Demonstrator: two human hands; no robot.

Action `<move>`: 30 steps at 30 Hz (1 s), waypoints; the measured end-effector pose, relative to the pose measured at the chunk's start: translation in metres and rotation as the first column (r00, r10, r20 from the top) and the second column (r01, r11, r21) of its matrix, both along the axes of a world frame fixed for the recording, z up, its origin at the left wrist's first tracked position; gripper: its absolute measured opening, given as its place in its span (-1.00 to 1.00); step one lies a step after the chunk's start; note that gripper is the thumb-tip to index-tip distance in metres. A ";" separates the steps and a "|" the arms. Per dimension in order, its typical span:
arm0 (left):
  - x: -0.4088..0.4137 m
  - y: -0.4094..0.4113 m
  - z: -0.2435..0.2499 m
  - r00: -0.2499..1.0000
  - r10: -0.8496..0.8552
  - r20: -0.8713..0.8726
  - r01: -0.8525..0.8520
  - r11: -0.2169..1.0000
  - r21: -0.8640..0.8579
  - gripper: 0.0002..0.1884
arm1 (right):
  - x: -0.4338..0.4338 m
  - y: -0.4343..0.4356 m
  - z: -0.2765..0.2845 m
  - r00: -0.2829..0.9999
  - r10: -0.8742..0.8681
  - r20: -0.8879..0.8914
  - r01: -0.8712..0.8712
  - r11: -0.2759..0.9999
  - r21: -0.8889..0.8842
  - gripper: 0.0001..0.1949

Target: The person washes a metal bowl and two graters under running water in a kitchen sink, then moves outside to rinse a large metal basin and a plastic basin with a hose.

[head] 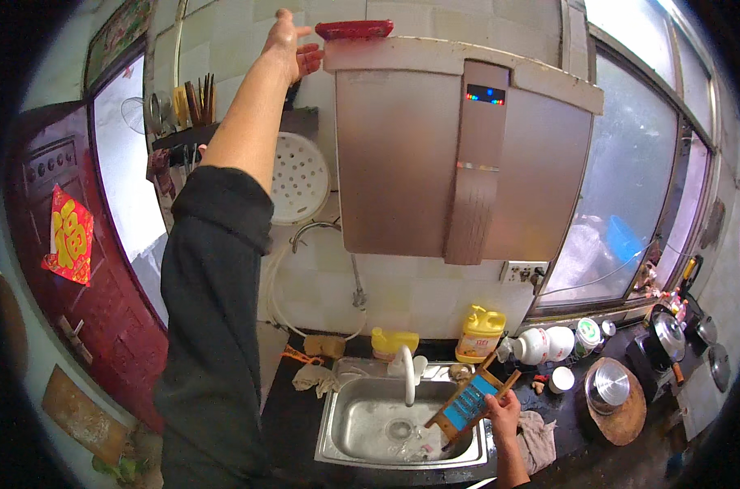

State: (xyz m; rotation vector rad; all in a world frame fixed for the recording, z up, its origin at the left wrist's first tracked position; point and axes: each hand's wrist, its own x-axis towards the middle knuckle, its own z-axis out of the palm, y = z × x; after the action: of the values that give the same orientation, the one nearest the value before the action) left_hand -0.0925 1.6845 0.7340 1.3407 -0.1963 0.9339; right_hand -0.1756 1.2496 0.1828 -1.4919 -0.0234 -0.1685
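My left hand [289,52] is raised high with its fingers spread, beside a red plastic tray or dish [354,29] that lies on top of the wall cabinet; nothing shows in its grasp. In my right hand [503,413] is a wood-framed slicer or grater [469,401] with a blue middle, held tilted over the right side of the steel sink [344,422]. The white faucet [409,382] arches over the basin. Small scraps lie near the drain [399,430].
Yellow detergent bottles [480,333] stand behind the sink. A cloth [537,441] lies at its right, a rag [316,379] at its left. Farther right are white jars [532,346], a white cup [561,379], a round wooden board [636,409] under a metal pot [608,385], and a stove with a lidded pan [667,337].
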 end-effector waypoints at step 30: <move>-0.250 0.015 -0.239 0.511 0.772 0.379 -0.830 0.328 0.452 -0.73 | -0.016 0.136 0.008 0.691 0.717 0.094 -0.451 0.529 -0.719 -0.79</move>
State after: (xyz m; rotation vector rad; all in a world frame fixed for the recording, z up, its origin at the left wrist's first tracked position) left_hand -0.3422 1.6999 0.4949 2.0487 0.1799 1.9263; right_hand -0.1911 1.3856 0.1909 -2.0387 -1.0271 0.1452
